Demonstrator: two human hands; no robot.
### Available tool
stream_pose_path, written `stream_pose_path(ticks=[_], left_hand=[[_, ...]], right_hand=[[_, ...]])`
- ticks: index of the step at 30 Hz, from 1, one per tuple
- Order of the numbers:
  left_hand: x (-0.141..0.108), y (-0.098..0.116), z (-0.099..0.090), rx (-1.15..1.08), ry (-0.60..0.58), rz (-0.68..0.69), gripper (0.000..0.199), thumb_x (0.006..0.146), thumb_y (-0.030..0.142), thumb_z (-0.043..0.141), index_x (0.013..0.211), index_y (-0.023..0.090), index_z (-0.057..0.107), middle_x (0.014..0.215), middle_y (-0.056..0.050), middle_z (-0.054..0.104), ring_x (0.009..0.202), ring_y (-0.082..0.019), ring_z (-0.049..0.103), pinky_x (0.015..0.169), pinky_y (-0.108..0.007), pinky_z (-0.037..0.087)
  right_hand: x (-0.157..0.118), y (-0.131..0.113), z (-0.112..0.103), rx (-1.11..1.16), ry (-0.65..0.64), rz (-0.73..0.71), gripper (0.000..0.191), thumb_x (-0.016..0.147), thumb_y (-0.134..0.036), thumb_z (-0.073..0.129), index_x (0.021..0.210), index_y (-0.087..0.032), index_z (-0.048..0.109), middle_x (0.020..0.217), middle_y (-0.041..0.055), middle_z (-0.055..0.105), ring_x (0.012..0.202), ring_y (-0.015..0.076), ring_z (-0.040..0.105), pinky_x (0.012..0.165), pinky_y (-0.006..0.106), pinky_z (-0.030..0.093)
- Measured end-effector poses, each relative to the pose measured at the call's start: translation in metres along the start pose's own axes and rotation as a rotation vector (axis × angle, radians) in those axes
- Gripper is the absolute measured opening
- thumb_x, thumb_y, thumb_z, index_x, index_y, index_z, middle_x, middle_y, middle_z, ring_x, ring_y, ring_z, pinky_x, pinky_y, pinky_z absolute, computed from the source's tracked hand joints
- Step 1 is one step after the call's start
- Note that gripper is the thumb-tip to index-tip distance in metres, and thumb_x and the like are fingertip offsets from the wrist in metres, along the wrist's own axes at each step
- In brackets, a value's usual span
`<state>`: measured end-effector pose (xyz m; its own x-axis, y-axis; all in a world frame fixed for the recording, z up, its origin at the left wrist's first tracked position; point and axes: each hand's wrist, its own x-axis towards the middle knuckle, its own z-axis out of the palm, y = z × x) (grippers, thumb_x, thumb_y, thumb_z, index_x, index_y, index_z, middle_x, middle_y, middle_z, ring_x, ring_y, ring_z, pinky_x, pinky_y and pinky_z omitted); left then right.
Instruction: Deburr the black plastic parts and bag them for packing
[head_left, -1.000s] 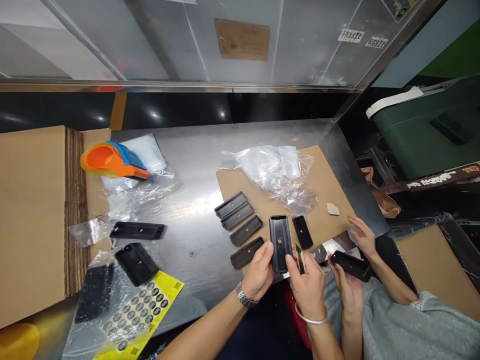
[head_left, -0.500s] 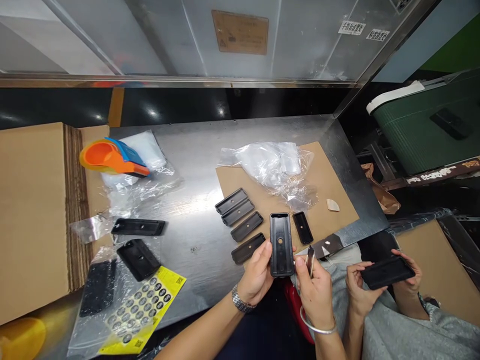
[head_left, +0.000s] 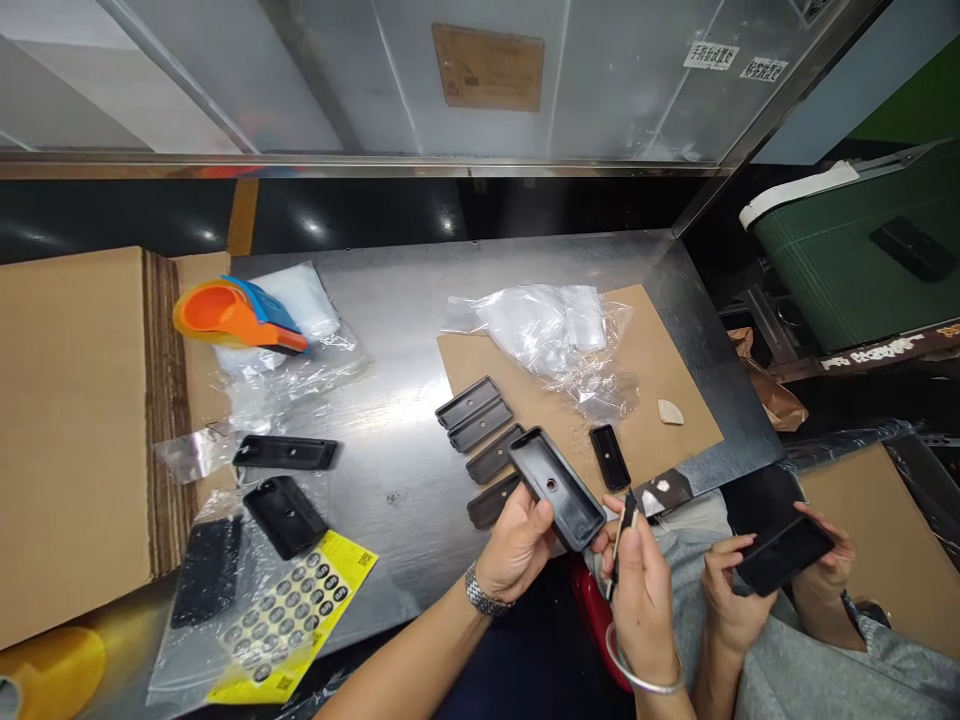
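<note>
My left hand point(head_left: 516, 545), with a metal watch at the wrist, grips a shallow black plastic tray point(head_left: 568, 500) by its left side. The tray's hollow side faces up, with a small hole midway along it. In my right hand point(head_left: 646, 595), a slim blade-like tool point(head_left: 621, 545) with dark and pale parts stands upright between thumb and fingers, close to the tray's near right corner. Its exact kind is unclear. Beyond my left hand lie several similar black trays point(head_left: 480, 425), and a smaller black tray point(head_left: 609, 457) rests past my right hand.
Clear plastic bags point(head_left: 536, 325) and a cardboard sheet point(head_left: 667, 350) lie on the metal table point(head_left: 397, 400). Left are stacked cardboard point(head_left: 75, 420), an orange scoop point(head_left: 217, 312) and a yellow sticker sheet point(head_left: 330, 580). At right, a co-worker's hands point(head_left: 731, 600) hold a black part; behind runs a green conveyor point(head_left: 832, 270).
The tray in my left hand has turned, its far end swinging left and its near end right. My right hand has shifted slightly right with the tool. The co-worker's black part has tilted.
</note>
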<state>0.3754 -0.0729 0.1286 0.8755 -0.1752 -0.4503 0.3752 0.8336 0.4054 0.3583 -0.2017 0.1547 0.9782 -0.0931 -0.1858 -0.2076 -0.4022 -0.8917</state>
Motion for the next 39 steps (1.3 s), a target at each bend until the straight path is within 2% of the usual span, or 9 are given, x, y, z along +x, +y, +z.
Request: stream_pose_path(ticks=[2,4,6,8,13,17,24,29,39], left_hand=[[0.001,0.005,-0.006,0.038,-0.031,0.054,0.073,0.057,0.039,0.076,0.121,0.024,0.045,0.101,-0.005,0.061,0.095,-0.022,0.057,0.083,-0.036,0.046],[0.002,0.01,-0.011,0.109,-0.055,0.123,0.082,0.055,0.035,0.078,0.126,0.027,0.038,0.105,-0.005,0.058,0.094,-0.021,0.057,0.084,-0.037,0.046],[0.002,0.015,-0.015,0.185,-0.093,0.199,0.08,0.055,0.034,0.077,0.125,0.028,0.038,0.106,-0.005,0.056,0.093,-0.022,0.057,0.083,-0.04,0.046],[0.001,0.019,-0.018,0.241,-0.129,0.266,0.072,0.058,0.032,0.076,0.121,0.029,0.04,0.107,-0.005,0.055,0.094,-0.024,0.057,0.083,-0.042,0.047],[-0.005,0.02,-0.019,0.312,-0.128,0.372,0.061,0.062,0.028,0.073,0.114,0.032,0.042,0.109,-0.004,0.053,0.101,-0.026,0.054,0.088,-0.046,0.044],[-0.009,0.018,-0.022,0.35,-0.099,0.416,0.058,0.064,0.024,0.072,0.113,0.031,0.042,0.111,-0.003,0.053,0.103,-0.024,0.054,0.091,-0.045,0.042],[-0.012,0.018,-0.025,0.388,-0.128,0.462,0.057,0.066,0.018,0.069,0.114,0.03,0.039,0.115,-0.004,0.05,0.107,-0.025,0.052,0.091,-0.044,0.043],[-0.016,0.022,-0.024,0.473,-0.115,0.516,0.054,0.066,0.018,0.069,0.111,0.03,0.041,0.113,-0.003,0.051,0.106,-0.021,0.051,0.092,-0.039,0.042],[-0.02,0.029,-0.022,0.625,-0.11,0.595,0.052,0.068,0.016,0.067,0.111,0.029,0.041,0.111,-0.003,0.052,0.107,-0.019,0.048,0.096,-0.039,0.037]], right_hand=[[-0.004,-0.004,-0.006,-0.056,-0.018,-0.005,0.039,0.092,-0.037,0.026,0.118,-0.019,0.049,0.064,-0.0002,0.054,0.054,0.0118,0.051,0.053,0.024,0.044],[-0.009,-0.008,-0.012,-0.176,-0.035,-0.079,0.037,0.092,-0.033,0.028,0.121,-0.02,0.048,0.074,0.0032,0.059,0.067,0.015,0.057,0.062,0.027,0.047],[-0.013,-0.011,-0.018,-0.309,-0.071,-0.194,0.035,0.09,-0.029,0.034,0.122,-0.023,0.048,0.093,0.007,0.061,0.085,0.0188,0.058,0.072,0.031,0.047],[-0.016,-0.013,-0.022,-0.429,-0.109,-0.286,0.037,0.089,-0.027,0.038,0.124,-0.024,0.046,0.102,0.0081,0.06,0.094,0.0207,0.056,0.076,0.032,0.047],[-0.022,-0.013,-0.029,-0.686,-0.144,-0.385,0.046,0.086,-0.028,0.043,0.132,-0.026,0.038,0.082,0.0068,0.062,0.075,0.0233,0.059,0.06,0.033,0.048],[-0.025,-0.013,-0.03,-0.806,-0.14,-0.467,0.045,0.087,-0.029,0.042,0.131,-0.024,0.039,0.076,0.006,0.062,0.068,0.0225,0.059,0.051,0.031,0.045],[-0.025,-0.022,-0.026,-0.952,-0.071,-0.521,0.036,0.091,-0.031,0.036,0.114,-0.013,0.056,0.071,0.0069,0.062,0.064,0.017,0.059,0.053,0.024,0.043],[-0.024,-0.024,-0.024,-0.975,-0.075,-0.534,0.037,0.091,-0.032,0.035,0.113,-0.012,0.057,0.068,0.0052,0.06,0.063,0.0157,0.059,0.053,0.023,0.043],[-0.021,-0.024,-0.023,-0.962,-0.105,-0.537,0.037,0.091,-0.032,0.034,0.113,-0.012,0.057,0.069,0.0061,0.061,0.064,0.0158,0.06,0.05,0.022,0.042]])
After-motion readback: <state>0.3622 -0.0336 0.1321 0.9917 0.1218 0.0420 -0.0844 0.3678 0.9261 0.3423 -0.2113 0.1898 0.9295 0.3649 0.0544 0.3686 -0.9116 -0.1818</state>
